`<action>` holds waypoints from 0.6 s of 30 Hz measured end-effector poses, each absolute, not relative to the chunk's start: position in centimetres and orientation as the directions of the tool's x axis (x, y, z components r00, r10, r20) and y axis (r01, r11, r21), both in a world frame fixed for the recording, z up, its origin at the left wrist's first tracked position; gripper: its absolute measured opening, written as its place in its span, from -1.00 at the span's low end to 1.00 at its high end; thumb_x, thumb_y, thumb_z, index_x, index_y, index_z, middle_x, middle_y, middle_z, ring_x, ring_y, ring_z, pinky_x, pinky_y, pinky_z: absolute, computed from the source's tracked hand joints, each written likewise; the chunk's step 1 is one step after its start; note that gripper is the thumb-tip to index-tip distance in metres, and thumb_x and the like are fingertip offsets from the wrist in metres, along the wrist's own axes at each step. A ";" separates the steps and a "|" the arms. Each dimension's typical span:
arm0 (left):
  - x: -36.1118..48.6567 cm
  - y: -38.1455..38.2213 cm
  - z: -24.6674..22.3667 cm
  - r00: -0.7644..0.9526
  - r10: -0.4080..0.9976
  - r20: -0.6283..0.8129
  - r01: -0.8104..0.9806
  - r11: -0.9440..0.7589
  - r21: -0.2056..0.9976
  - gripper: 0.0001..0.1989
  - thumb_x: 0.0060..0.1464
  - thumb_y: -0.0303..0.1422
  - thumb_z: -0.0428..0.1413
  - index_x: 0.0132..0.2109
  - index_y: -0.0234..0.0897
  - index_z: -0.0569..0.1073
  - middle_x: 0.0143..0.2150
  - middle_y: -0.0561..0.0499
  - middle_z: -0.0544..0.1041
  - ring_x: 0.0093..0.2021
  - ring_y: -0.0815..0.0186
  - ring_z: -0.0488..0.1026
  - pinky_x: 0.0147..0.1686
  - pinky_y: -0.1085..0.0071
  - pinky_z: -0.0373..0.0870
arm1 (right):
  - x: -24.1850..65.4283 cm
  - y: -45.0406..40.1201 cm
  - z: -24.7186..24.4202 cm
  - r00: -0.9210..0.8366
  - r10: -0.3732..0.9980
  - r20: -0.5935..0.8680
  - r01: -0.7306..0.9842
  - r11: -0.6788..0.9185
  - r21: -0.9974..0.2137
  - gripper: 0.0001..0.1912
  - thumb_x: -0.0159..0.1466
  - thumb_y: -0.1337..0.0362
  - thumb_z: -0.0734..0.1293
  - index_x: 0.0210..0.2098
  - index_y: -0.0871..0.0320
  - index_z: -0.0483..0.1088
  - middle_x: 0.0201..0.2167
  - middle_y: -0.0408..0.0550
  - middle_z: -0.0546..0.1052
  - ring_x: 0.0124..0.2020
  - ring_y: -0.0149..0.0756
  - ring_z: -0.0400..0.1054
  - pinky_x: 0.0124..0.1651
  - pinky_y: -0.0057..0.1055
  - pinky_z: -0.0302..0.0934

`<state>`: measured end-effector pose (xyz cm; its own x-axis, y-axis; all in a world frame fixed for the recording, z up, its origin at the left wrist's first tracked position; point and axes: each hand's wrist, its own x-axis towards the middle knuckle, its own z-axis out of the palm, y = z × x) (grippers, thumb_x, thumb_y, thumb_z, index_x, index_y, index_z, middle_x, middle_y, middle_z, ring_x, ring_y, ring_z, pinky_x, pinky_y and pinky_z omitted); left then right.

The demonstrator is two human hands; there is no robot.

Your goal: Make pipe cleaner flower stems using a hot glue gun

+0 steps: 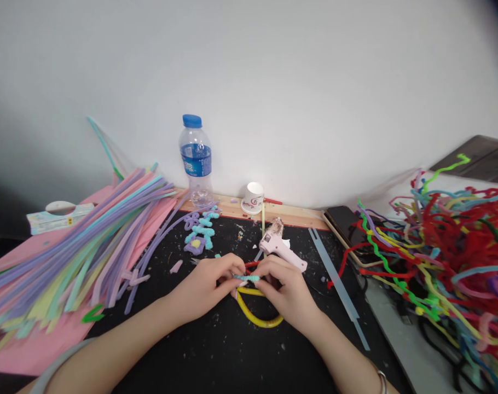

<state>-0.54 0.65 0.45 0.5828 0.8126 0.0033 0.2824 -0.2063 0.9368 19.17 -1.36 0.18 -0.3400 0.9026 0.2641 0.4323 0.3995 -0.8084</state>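
A short twisted turquoise pipe cleaner (251, 278) is stretched between my two hands above the black table mat. My left hand (211, 284) pinches its left end between thumb and fingers. On its other end, my right hand (288, 287) has closed its fingertips. Just below lies a yellow loop (260, 323) that looks like a tool handle, partly covered by my hands; a bit of red shows behind my fingers. A pale pink glue gun (282, 249) rests just beyond my right hand. Beyond my left hand are a coiled turquoise pipe cleaner piece (203, 230) and a purple flower (195, 245) with a yellow centre.
Pastel pipe cleaners (97, 241) spread over pink sheets at left. A plastic bottle (196, 161) and a paper cup (253, 198) stand by the wall. Clear glue sticks (335, 279), a phone (347, 224) and a tangled heap of colourful pipe cleaners (458, 257) lie right.
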 end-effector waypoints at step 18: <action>-0.5 0.5 0.0 0.594 0.803 0.047 0.233 -0.228 0.945 -0.91 0.13 -0.45 0.03 -0.17 -0.26 0.35 -0.40 0.10 0.47 -0.48 0.43 0.47 -0.41 0.52 0.39 | 19.2 -1.3 0.5 -0.330 0.918 0.221 0.381 0.343 -0.858 -0.88 0.16 0.48 0.32 -0.45 0.18 0.46 -0.50 -0.14 0.37 -0.49 -0.41 0.19 -0.47 -0.48 0.06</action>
